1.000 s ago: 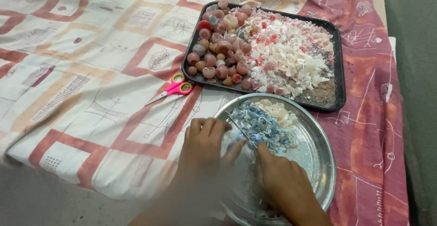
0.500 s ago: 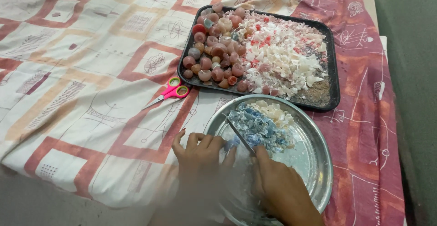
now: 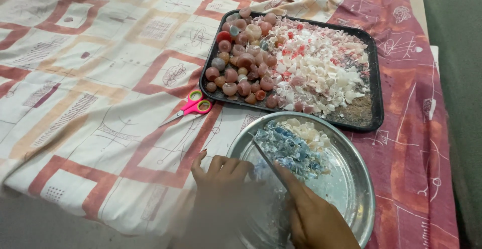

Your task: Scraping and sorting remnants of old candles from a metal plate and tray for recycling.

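The left hand [image 3: 221, 176] rests on the near rim of the round steel plate [image 3: 351, 189], fingers curled, what they hold hidden; the right hand [image 3: 314, 216] grips a thin knife [image 3: 266, 157], its blade lying in the blue and white shell bits [image 3: 293, 148]; behind stands a black tray [image 3: 374, 98] of shells; pink scissors [image 3: 193, 106] lie on the patterned bedsheet [image 3: 100, 78].
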